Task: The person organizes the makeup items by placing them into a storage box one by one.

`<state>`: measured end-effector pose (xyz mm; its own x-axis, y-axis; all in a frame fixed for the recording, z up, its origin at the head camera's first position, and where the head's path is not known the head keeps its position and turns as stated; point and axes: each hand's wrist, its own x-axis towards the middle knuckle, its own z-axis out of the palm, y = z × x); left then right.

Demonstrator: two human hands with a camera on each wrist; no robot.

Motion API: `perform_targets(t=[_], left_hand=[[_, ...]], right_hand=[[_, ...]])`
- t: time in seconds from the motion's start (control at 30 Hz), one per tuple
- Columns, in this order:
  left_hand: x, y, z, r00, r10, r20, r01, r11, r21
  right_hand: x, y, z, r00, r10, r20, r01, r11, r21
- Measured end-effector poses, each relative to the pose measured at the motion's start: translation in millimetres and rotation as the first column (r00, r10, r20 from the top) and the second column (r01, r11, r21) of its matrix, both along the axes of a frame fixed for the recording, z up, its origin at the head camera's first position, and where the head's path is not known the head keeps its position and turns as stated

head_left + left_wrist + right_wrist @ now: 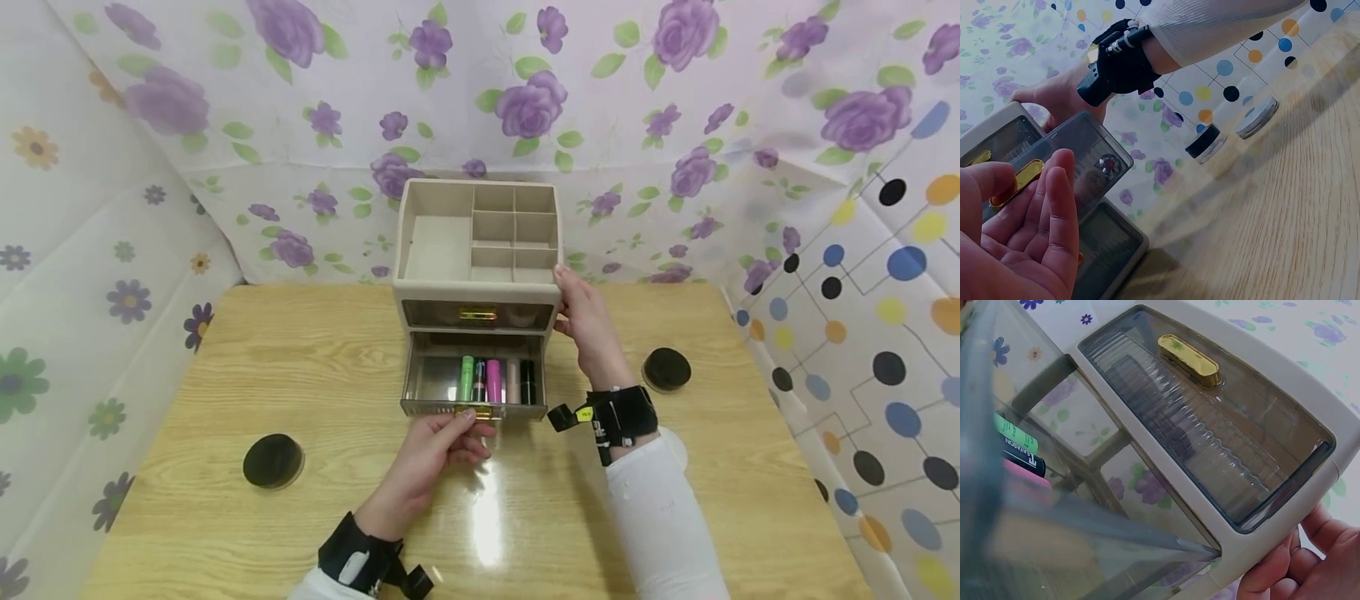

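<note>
A cream desktop organizer (435, 292) stands against the back cloth, its middle drawer (438, 382) pulled out. Inside the drawer several tubes lie side by side, among them a green tube (467, 379), a pink tube (493, 381) and a black tube (528, 382). My left hand (435, 454) pinches the gold drawer handle (1022, 181) between thumb and fingers. With its fingers curled at the organizer's right side, my right hand (592, 329) grips the body. The upper drawer (1210, 437) is closed and shows a gold handle (1190, 359).
A round black-lidded jar (273, 461) sits to the left on the wooden table (315, 358). Another black-lidded jar (667, 369) stands to the right, and a round white-lidded container (675, 448) is partly hidden by my right sleeve. Patterned cloths hang around the table.
</note>
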<state>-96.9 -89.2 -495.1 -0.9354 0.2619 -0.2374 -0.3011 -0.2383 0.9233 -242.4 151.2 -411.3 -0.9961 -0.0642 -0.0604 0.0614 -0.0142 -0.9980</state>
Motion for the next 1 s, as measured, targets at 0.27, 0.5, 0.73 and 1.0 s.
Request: perform_targets(t=[0.27,0.5,0.73,1.0], left_hand=[[-7.3,5.3,0.9,0.998,0.059,-0.007,-0.059,0.998,0.026],[-15.1,8.2,1.6,0.997,0.074,0.011,-0.074,0.997,0.015],[-22.4,10.5,3.1,0.995,0.097,0.007,-0.098,0.995,0.024],[-32.7,13.9,4.1,0.99,0.143,0.014,-0.143,0.989,0.037]], right_hand=[[-0.1,-0.7,0.9,1.0,0.002,0.005,-0.002,1.0,-0.01],[0.4,0.7,0.3,1.0,-0.002,0.007,0.002,1.0,-0.008],[0.5,0.2,0.2,1.0,-0.002,0.003,0.002,1.0,-0.012],[0.9,0.3,0.6,1.0,0.005,0.007,-0.005,1.0,-0.007]])
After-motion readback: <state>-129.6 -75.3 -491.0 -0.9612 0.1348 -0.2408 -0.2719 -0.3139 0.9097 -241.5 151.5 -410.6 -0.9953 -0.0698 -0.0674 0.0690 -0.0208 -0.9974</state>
